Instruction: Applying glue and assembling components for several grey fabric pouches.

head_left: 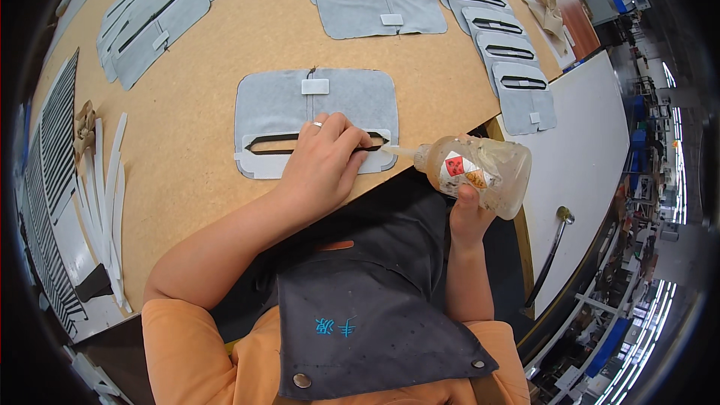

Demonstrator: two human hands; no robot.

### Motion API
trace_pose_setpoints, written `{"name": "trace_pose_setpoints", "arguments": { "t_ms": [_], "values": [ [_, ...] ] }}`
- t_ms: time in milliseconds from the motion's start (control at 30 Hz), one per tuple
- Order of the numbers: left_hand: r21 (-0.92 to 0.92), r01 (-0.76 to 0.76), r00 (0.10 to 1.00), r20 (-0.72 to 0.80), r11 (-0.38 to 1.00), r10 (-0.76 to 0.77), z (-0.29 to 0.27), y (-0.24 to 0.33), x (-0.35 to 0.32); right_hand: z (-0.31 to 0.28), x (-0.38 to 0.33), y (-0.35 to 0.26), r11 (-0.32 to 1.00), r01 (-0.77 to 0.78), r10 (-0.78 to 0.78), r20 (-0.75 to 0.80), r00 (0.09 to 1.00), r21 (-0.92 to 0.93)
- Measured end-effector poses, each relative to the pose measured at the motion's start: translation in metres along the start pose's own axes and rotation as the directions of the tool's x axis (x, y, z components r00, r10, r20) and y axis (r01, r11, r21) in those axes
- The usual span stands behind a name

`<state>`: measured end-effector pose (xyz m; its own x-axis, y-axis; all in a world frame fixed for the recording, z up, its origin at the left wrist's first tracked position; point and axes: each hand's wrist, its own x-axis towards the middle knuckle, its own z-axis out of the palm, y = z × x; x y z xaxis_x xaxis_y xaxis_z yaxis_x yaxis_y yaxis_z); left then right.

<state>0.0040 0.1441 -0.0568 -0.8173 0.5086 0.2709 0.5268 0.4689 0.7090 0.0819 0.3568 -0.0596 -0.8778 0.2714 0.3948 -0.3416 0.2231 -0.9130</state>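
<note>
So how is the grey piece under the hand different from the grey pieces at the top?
The grey piece under the left hand lies alone, flat, pressed down. The top grey pieces lie untouched, overlapping in a row. The right hand points a glue bottle only at the single one. All share a dark slot.

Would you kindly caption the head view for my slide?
Left hand presses a grey slotted fabric panel on the workbench while the right hand aims a glue bottle at its edge.

One head view, looking steeply down

The fisheye camera sits above the person's chest and faces down and forward over the bench point(225, 30), close to both hands; forearms enter from the lower edge, and straight edges bend near the dark rim.
</note>
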Motion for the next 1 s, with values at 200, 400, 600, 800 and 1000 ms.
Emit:
{"name": "trace_pose_setpoints", "arguments": {
  "t_ms": [200, 400, 600, 800, 1000],
  "values": [
    [0.005, 0.000, 1.000, 0.004, 1.000, 0.000, 0.000, 0.000, 0.000, 0.005, -0.003, 0.002, 0.991, 0.010, -0.006, -0.026, 1.000, 0.133],
    [-0.059, 0.062, 0.997, 0.041, 0.996, -0.060, -0.005, 0.003, 0.001, -0.012, 0.000, 0.005, 0.986, -0.093, 0.107, -0.102, 0.989, 0.139],
    [0.223, 0.013, 1.000, -0.027, 0.975, -0.007, -0.035, -0.029, 0.034, -0.062, 0.032, -0.012, 0.109, -0.176, 0.363, 0.125, 0.923, 0.978],
    [0.397, 0.105, 0.930, 0.286, 0.912, -0.232, -0.067, -0.043, 0.078, -0.074, 0.033, -0.009, 0.049, -0.064, 0.305, 0.046, 0.951, 0.997],
    [0.240, 0.357, 0.776, 0.462, 0.903, -0.430, -0.090, -0.029, 0.078, -0.053, 0.026, -0.018, 0.334, -0.165, 0.462, -0.009, 0.887, 0.928]
  ]
}}
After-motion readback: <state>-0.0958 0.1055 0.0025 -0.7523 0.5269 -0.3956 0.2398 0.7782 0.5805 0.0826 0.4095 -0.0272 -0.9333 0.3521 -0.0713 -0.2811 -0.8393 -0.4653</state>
